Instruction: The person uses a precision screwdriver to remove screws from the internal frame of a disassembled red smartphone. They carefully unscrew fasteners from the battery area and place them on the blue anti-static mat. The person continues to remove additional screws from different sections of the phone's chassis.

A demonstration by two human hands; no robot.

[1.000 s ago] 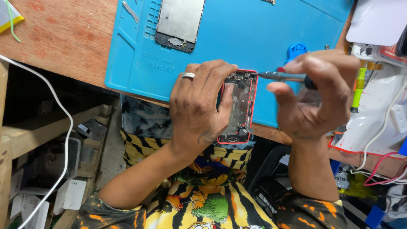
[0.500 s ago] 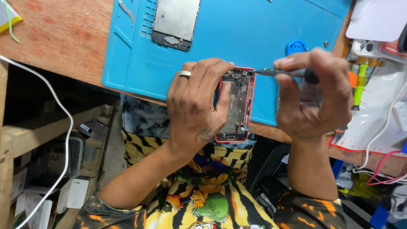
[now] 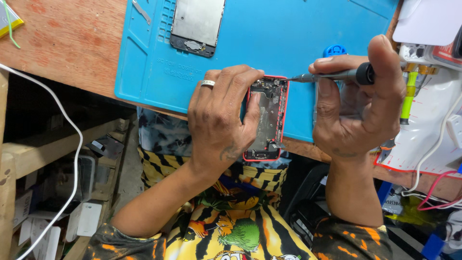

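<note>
My left hand (image 3: 222,115), a ring on one finger, grips an opened phone body with a red-pink shell (image 3: 267,118) at the near edge of the blue work mat (image 3: 269,29). The phone's inner parts face up. My right hand (image 3: 358,103) holds a slim dark screwdriver (image 3: 332,76) sideways, its tip touching the phone's top right corner. A detached screen panel (image 3: 196,24) lies face down on the mat farther back.
The mat rests on a wooden bench (image 3: 62,33). A white cable (image 3: 72,144) hangs at the left over shelves with boxes. At the right sit a white mat with a green-handled tool (image 3: 409,94), cables and a blue round object (image 3: 335,49).
The phone and both hands sit slightly higher and closer in view. My right hand has lifted the screwdriver's handle end, with the tip staying at the phone's top corner.
</note>
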